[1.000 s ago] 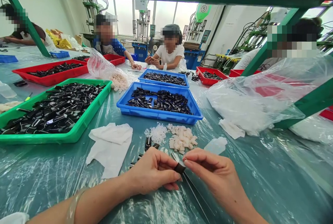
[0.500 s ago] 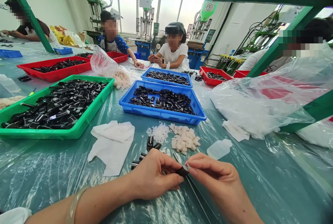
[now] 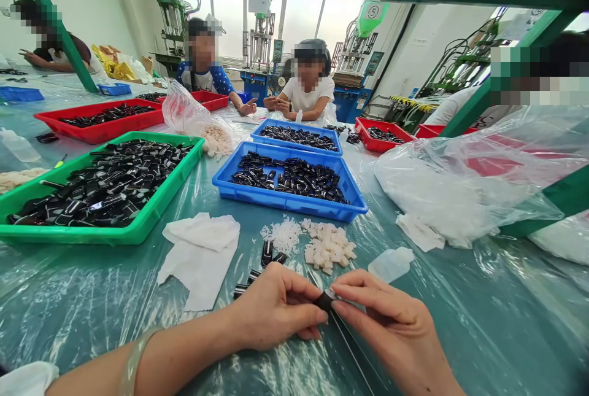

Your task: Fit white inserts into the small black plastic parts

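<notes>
My left hand (image 3: 280, 307) is closed, thumb and forefinger gripping a small black glossy part (image 3: 324, 301) above the table. Fingertips of my right hand (image 3: 391, 316) pinch at the upper end of that part, where a small pale piece (image 3: 330, 293) shows between them. Just beyond my hands lie a pile of beige blocks (image 3: 330, 247) and a heap of white slivers (image 3: 282, 235). Several loose black parts (image 3: 267, 253) rest beside my left hand, partly hidden by it. Long thin pale lines run beneath my hands; I cannot make out what they are.
A blue tray (image 3: 285, 202) and a green tray (image 3: 138, 230) hold many black parts. White cloth (image 3: 200, 261) lies at left, a small translucent bottle (image 3: 391, 264) at right. Plastic bags (image 3: 460, 181) sit near a green frame post (image 3: 510, 70). Several people sit around the table.
My right fingertips have closed in around the end of the black part, and the pale piece now sits against it. My left hand keeps its grip. The view has shifted slightly.
</notes>
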A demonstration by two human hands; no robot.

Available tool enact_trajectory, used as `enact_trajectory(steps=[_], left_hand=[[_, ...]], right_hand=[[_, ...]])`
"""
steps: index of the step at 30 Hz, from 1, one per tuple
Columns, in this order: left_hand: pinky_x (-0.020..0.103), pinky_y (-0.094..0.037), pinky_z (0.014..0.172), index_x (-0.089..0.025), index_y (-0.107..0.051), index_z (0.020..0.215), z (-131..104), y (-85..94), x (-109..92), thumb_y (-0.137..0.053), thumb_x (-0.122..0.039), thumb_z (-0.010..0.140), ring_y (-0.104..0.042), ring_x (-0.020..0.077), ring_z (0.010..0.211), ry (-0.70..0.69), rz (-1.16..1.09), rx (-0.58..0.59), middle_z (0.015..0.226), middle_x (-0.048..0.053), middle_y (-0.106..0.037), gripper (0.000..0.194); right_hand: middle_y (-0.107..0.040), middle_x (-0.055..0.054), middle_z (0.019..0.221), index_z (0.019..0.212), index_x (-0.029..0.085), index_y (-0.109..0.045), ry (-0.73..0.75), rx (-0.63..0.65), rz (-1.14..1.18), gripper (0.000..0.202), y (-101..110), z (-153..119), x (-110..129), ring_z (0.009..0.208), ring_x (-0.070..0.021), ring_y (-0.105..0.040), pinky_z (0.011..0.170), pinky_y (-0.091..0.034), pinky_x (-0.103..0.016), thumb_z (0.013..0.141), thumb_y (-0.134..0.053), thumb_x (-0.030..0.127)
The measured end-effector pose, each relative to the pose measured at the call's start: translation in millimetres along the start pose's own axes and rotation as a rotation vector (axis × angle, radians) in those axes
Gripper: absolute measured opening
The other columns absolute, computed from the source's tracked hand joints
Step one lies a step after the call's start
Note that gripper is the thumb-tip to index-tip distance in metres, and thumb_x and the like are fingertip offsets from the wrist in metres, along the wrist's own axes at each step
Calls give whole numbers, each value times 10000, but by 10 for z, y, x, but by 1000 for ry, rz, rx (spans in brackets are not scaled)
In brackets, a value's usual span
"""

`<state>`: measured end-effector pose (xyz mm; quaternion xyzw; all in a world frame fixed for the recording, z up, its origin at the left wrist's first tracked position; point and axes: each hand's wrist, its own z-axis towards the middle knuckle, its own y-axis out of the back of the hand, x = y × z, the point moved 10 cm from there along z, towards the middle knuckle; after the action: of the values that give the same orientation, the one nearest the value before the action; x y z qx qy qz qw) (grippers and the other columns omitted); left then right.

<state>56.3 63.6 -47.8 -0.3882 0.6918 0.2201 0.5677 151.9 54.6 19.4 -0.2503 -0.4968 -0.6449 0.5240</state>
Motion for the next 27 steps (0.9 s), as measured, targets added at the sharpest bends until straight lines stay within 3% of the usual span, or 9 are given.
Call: enact_trajectory(steps=[14,27], left_hand=[[227,-498,588,-97,-706,746,15,26,36,-642,-260,666,-593,111,546,15,-17,-16,559,23,-602,192],[224,-488,562,-86,-700,759,5,55,28,-614,-250,681,-614,132,553,5,28,-44,555,28,-604,200]], right_hand=[[-643,-19,756,887,301,-723,-6,48,-31,222,-70,-5,-56,667,-139,-618,583,-504,-224,758,-619,153],[-638,-35,752,869,272,-725,-22,18,-34,171,-88,-20,-69,669,-151,-612,574,-505,-237,768,-607,203]])
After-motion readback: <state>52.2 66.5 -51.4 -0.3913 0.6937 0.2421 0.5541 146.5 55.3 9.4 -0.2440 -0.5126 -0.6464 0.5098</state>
